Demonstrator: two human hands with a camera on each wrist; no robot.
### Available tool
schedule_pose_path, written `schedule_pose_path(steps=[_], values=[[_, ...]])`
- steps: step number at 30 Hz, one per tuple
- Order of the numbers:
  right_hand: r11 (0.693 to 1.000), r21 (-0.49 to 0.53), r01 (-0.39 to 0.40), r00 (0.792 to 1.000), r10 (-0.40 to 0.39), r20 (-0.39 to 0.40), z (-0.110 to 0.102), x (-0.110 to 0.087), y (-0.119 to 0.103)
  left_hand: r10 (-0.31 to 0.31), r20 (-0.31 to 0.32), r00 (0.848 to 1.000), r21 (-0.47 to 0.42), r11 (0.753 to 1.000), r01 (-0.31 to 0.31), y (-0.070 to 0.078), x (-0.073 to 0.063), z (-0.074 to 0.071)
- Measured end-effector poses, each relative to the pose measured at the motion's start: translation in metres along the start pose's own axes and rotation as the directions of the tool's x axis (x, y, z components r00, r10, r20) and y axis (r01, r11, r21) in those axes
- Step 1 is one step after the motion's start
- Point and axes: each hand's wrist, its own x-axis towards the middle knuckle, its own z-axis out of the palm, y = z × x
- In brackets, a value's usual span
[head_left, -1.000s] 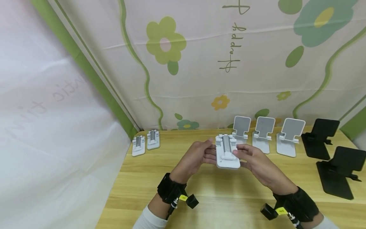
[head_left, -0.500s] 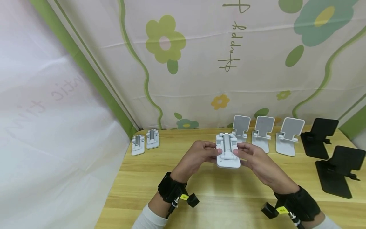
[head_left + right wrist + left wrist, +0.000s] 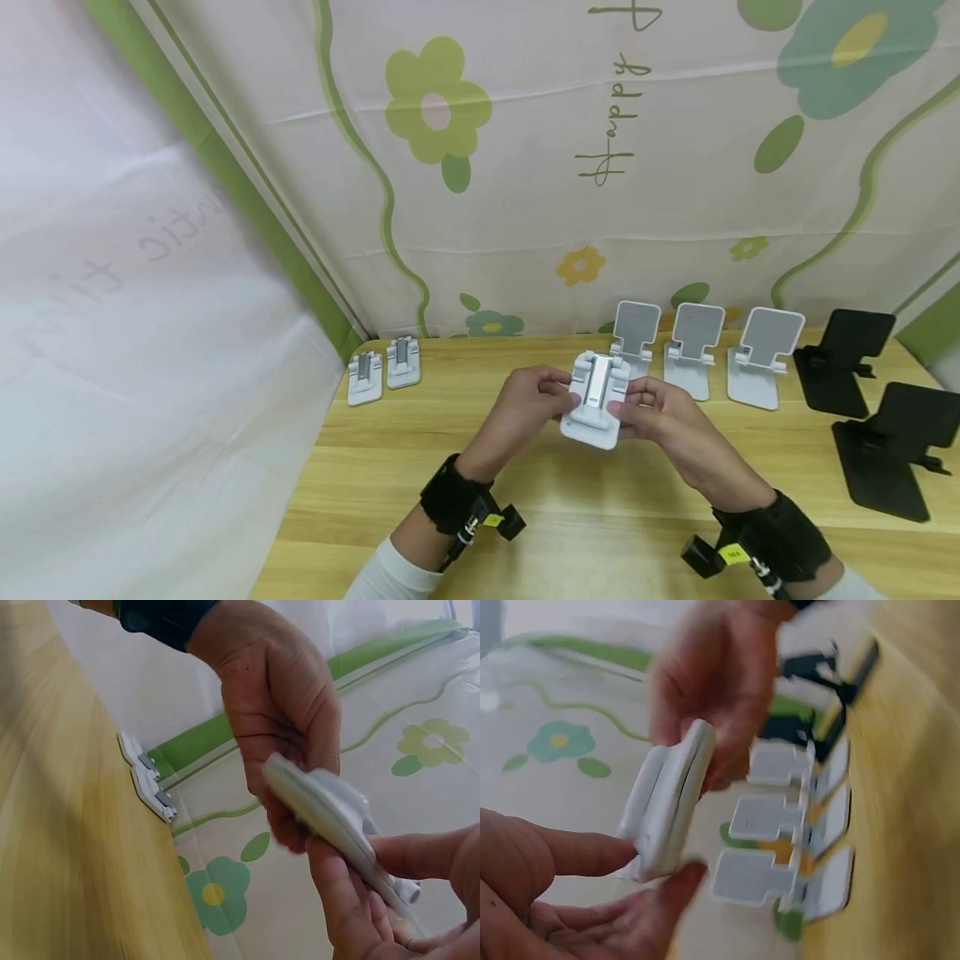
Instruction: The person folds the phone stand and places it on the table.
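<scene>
A folded white phone stand (image 3: 594,402) is held up over the wooden table between both hands. My left hand (image 3: 529,403) pinches its left edge, thumb on the top face and fingers behind. On the opposite edge my right hand (image 3: 660,417) grips it the same way. The right wrist view shows the folded stand (image 3: 337,817) edge-on and tilted, with the right thumb on one face and fingers on the other. In the left wrist view the stand (image 3: 669,799) also appears from its thin side, left fingertips at its lower end.
Behind the right hand stand several unfolded white phone stands (image 3: 752,379) in a row. Two unfolded black phone stands (image 3: 879,467) are farther right. Two folded white stands (image 3: 365,382) lie at the table's back left corner. A flower-printed curtain (image 3: 510,208) hangs along the back edge.
The left thumb has come onto the stand's face, where a second ago it was off it. The stand has since turned and tilted slightly in both hands.
</scene>
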Motion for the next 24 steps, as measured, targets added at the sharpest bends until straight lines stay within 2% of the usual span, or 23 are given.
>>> schedule_pose_path(steps=[2, 4, 6, 9, 11, 13, 16, 21, 24], values=[[1.000, 0.006, 0.003, 1.000, -0.003, -0.012, 0.001, 0.001, 0.000, 0.048, -0.026, 0.999, 0.135, 0.990, -0.044, 0.003, -0.003, 0.005], [1.000, 0.008, 0.001, 1.000, -0.001, -0.028, 0.003, 0.002, 0.001, 0.097, -0.023, 0.995, 0.281, 0.956, -0.087, 0.005, -0.006, 0.011], [1.000, 0.004, -0.002, 0.999, 0.003, -0.044, 0.006, 0.003, 0.000, 0.145, 0.011, 0.989, 0.399, 0.907, -0.138, 0.007, -0.008, 0.017], [1.000, -0.007, 0.001, 0.998, -0.002, -0.059, 0.010, 0.005, -0.001, 0.212, 0.022, 0.977, 0.551, 0.813, -0.189, 0.008, -0.009, 0.023], [1.000, -0.015, 0.004, 0.998, -0.005, -0.060, 0.013, 0.006, -0.001, 0.239, 0.012, 0.971, 0.596, 0.778, -0.199, 0.008, -0.009, 0.024], [1.000, -0.019, 0.012, 0.998, -0.013, -0.056, 0.014, 0.007, -0.002, 0.240, -0.007, 0.971, 0.606, 0.773, -0.187, 0.009, -0.009, 0.023], [1.000, -0.020, 0.019, 0.998, -0.020, -0.053, 0.015, 0.008, -0.002, 0.228, -0.030, 0.973, 0.592, 0.789, -0.166, 0.009, -0.008, 0.021], [0.998, -0.058, 0.027, 0.999, -0.029, -0.035, 0.010, 0.008, 0.000, 0.181, -0.087, 0.980, 0.532, 0.840, -0.108, 0.001, 0.000, 0.015], [0.982, -0.186, 0.040, 0.996, -0.053, -0.066, -0.003, 0.005, 0.003, 0.152, -0.161, 0.975, 0.492, 0.869, -0.054, -0.014, 0.013, 0.002]])
